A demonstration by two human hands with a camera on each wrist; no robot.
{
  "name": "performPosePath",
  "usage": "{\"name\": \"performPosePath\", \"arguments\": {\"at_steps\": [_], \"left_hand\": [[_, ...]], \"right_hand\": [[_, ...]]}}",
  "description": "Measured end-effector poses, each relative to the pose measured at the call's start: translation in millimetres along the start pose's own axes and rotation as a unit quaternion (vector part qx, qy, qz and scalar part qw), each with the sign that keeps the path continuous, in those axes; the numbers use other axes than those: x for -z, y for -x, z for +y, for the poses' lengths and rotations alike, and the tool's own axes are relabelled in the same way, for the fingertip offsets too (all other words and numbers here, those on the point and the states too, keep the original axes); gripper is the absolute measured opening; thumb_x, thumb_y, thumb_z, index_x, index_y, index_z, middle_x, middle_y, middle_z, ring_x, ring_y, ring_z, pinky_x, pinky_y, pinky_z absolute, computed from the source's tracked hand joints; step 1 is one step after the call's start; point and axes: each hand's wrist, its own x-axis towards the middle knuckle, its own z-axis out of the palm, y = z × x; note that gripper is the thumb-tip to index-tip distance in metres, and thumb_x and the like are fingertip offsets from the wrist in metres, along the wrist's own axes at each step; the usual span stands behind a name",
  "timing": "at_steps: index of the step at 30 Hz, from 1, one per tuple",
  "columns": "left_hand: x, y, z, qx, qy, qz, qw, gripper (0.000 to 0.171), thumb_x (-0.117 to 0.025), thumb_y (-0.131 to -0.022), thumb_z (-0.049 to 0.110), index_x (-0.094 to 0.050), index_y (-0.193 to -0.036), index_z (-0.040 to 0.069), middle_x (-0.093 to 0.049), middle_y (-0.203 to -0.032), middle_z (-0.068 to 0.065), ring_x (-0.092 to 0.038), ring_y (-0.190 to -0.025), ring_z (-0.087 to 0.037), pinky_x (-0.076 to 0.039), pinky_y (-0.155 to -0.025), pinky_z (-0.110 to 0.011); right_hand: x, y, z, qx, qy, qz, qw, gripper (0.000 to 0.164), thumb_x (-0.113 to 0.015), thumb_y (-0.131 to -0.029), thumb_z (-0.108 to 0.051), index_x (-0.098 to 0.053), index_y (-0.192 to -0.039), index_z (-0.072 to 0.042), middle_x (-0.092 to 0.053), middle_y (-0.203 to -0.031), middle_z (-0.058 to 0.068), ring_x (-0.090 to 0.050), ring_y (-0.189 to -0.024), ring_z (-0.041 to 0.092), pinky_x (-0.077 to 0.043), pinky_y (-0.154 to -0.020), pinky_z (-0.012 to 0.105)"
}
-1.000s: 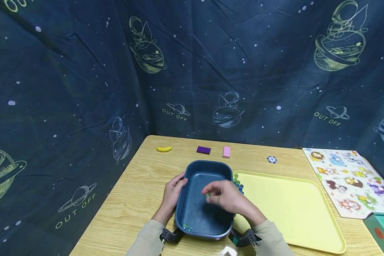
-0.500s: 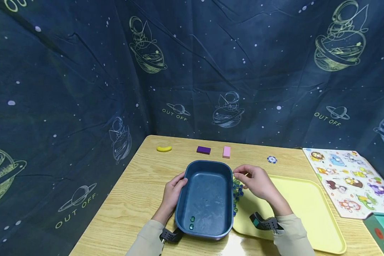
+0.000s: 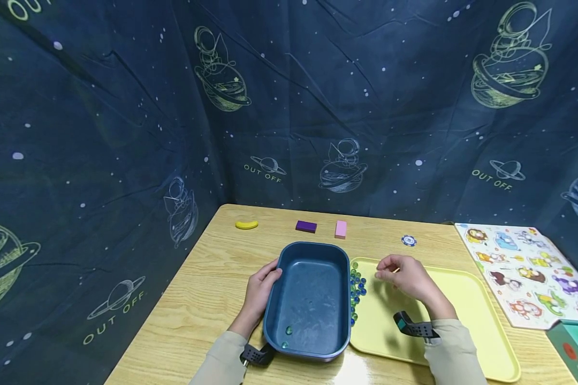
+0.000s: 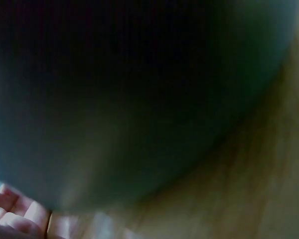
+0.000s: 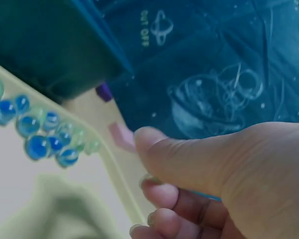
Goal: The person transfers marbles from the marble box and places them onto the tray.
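Note:
My left hand (image 3: pixel 261 289) grips the left side of a deep dark blue bin (image 3: pixel 308 291), thumb at its rim. Two green glass marbles (image 3: pixel 289 330) lie near the bin's front left corner. Over the left part of a yellow tray (image 3: pixel 443 315) hovers my right hand (image 3: pixel 407 278), its fingers loosely bent and nothing visible between them. Blue and green marbles (image 5: pixel 37 147) gather along the tray's left edge, beside the bin, to the left of that hand. In the left wrist view the dark bin hides most of the scene.
Along the table's back stand a yellow toy banana (image 3: pixel 246 225), a purple block (image 3: pixel 306 226), a pink block (image 3: pixel 340 230) and a blue-white poker chip (image 3: pixel 409 240). An animal puzzle board (image 3: pixel 530 272) and a green box (image 3: pixel 575 347) lie at the right.
My right hand has moved right from above the bin to over the tray. The green marble it pinched no longer shows in its fingers. The marbles in the bin have shifted; my left hand stays.

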Motion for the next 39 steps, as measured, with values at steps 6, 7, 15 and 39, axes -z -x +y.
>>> {"name": "performPosePath", "arguments": {"at_steps": [6,7,15,39], "left_hand": [[-1.2,5.3,9.9,0.007,-0.003,0.002,1.0000,0.034,-0.055,-0.089,0.013,-0.057,-0.122,0.003,-0.056,-0.124,-0.012,-0.050,-0.114,-0.024,-0.040,-0.089,-0.028],[-1.2,5.5,10.0,0.007,-0.004,0.002,1.0000,0.034,-0.055,-0.089,0.013,-0.057,-0.122,0.003,-0.056,-0.123,-0.012,-0.050,-0.114,-0.024,-0.040,-0.089,-0.029],[-0.5,5.5,10.2,0.013,-0.007,0.002,0.9999,0.036,-0.057,-0.089,0.017,-0.057,-0.122,0.005,-0.056,-0.123,-0.011,-0.051,-0.113,-0.022,-0.040,-0.090,-0.032],[-0.7,6.5,11.8,0.012,-0.014,0.004,0.9998,0.035,-0.056,-0.089,0.016,-0.057,-0.122,0.004,-0.056,-0.124,-0.011,-0.050,-0.114,-0.022,-0.038,-0.093,-0.035]], "right_hand": [[-6,-4,13,-0.012,-0.016,-0.015,1.000,0.018,-0.067,-0.078,-0.006,-0.061,-0.093,0.000,-0.057,-0.076,0.007,-0.055,-0.064,0.020,-0.047,-0.054,0.030],[-7,-5,15,-0.013,-0.016,-0.016,1.000,0.017,-0.067,-0.077,-0.006,-0.061,-0.093,0.000,-0.056,-0.075,0.006,-0.054,-0.063,0.020,-0.047,-0.053,0.030],[-15,-5,23,-0.042,0.026,-0.027,0.998,0.013,-0.069,-0.078,-0.016,-0.063,-0.083,-0.006,-0.058,-0.071,0.001,-0.050,-0.060,0.015,-0.041,-0.053,0.028],[-12,-7,6,0.001,0.044,0.027,0.999,0.017,-0.059,-0.087,-0.026,-0.064,-0.091,-0.009,-0.059,-0.077,0.001,-0.050,-0.066,0.014,-0.040,-0.057,0.029]]}}
